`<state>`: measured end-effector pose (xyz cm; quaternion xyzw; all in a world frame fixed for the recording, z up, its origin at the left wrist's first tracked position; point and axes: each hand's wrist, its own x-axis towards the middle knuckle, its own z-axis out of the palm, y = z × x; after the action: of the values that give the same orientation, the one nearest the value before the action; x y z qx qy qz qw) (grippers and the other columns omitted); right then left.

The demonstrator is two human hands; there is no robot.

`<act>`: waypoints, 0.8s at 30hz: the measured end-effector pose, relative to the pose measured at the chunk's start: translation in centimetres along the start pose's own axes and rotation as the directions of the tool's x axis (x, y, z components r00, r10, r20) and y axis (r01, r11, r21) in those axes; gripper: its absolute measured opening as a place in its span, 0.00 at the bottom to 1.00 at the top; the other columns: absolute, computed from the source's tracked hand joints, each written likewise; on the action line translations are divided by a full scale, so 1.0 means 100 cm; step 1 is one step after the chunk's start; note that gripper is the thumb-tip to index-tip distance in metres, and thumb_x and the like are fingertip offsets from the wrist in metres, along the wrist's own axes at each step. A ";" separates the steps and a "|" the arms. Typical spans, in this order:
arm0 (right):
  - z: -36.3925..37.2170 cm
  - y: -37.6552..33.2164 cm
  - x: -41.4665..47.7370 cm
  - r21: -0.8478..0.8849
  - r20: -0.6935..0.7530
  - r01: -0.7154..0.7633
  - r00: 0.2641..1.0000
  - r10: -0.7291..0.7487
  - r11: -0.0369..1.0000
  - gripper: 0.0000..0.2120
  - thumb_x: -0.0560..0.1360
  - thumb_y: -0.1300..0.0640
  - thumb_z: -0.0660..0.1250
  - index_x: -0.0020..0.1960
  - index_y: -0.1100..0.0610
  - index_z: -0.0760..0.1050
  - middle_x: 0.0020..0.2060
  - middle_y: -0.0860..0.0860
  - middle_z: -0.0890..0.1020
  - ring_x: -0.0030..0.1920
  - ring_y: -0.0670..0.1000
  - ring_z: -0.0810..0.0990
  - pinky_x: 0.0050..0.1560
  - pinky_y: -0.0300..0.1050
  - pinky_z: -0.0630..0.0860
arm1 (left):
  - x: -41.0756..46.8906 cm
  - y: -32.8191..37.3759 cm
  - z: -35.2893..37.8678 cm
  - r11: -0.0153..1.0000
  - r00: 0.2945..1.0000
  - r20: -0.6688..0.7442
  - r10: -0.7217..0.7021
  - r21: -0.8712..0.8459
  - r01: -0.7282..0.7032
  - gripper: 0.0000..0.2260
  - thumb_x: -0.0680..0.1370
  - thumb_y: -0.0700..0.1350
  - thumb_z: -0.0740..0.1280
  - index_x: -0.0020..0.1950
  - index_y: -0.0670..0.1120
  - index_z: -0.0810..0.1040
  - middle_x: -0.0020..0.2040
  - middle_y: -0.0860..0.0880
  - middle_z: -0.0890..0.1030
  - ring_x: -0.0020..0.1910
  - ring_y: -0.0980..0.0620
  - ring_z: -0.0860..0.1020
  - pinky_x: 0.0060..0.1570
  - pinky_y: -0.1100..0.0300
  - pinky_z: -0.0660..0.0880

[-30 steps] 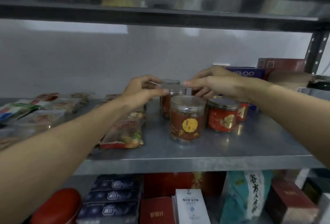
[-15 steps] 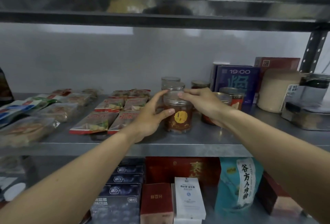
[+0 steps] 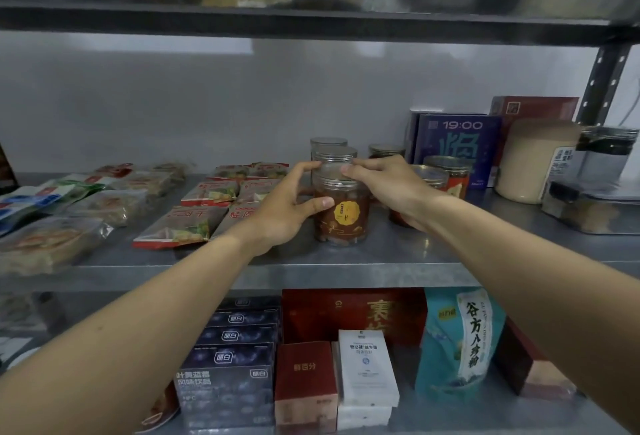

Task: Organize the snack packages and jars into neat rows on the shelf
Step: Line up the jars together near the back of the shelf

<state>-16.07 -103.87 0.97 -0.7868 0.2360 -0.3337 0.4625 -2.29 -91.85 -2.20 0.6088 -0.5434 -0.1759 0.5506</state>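
Jars are what I'm squaring up right now: the front jar (image 3: 341, 207), clear with a yellow round label, stands upright near the shelf's (image 3: 346, 273) front edge, about mid-length. My left hand (image 3: 284, 213) cups its left side, thumb across the front wall; my right hand (image 3: 388, 188) rests fingertips on its lid rim, fingers curled, closing on nothing else that I can see. I judge this step to be lining the front jar up with the column behind it. Next it wants a small nudge back and square, without knocking the neighbours. I count seven small jars: three in this column, roughly four to the right, though my right hand hides part of that group. Snack packages (image 3: 180, 225) lie flat toward the left end, about a dozen, in loose rows
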 end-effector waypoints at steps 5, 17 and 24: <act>0.000 -0.001 0.001 -0.060 0.008 -0.004 1.000 0.004 0.998 0.26 0.75 0.47 0.70 0.68 0.59 0.74 0.63 0.51 0.80 0.59 0.49 0.80 0.63 0.48 0.76 | -0.001 0.000 -0.001 1.000 1.000 -0.002 0.008 0.016 -0.008 0.24 0.76 0.41 0.68 0.70 0.52 0.65 0.65 0.48 0.74 0.63 0.51 0.74 0.63 0.48 0.74; -0.001 0.000 0.002 -0.084 0.017 0.003 1.000 -0.002 0.996 0.27 0.76 0.46 0.69 0.70 0.58 0.73 0.66 0.53 0.78 0.63 0.51 0.78 0.65 0.51 0.74 | -0.001 0.001 -0.002 1.000 1.000 0.003 -0.015 0.024 0.015 0.26 0.76 0.43 0.68 0.71 0.54 0.64 0.68 0.48 0.72 0.65 0.50 0.73 0.63 0.48 0.74; -0.001 -0.002 -0.001 -0.094 0.015 -0.005 1.000 0.007 0.996 0.23 0.77 0.46 0.68 0.67 0.56 0.76 0.61 0.52 0.81 0.58 0.49 0.81 0.62 0.49 0.77 | -0.001 0.003 -0.002 1.000 1.000 0.014 -0.020 0.021 0.020 0.26 0.77 0.43 0.68 0.72 0.53 0.63 0.68 0.48 0.73 0.65 0.51 0.73 0.64 0.48 0.73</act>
<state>-16.24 -103.77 1.11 -0.8095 0.2502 -0.3146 0.4279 -2.34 -91.64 -1.89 0.6186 -0.5428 -0.1800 0.5387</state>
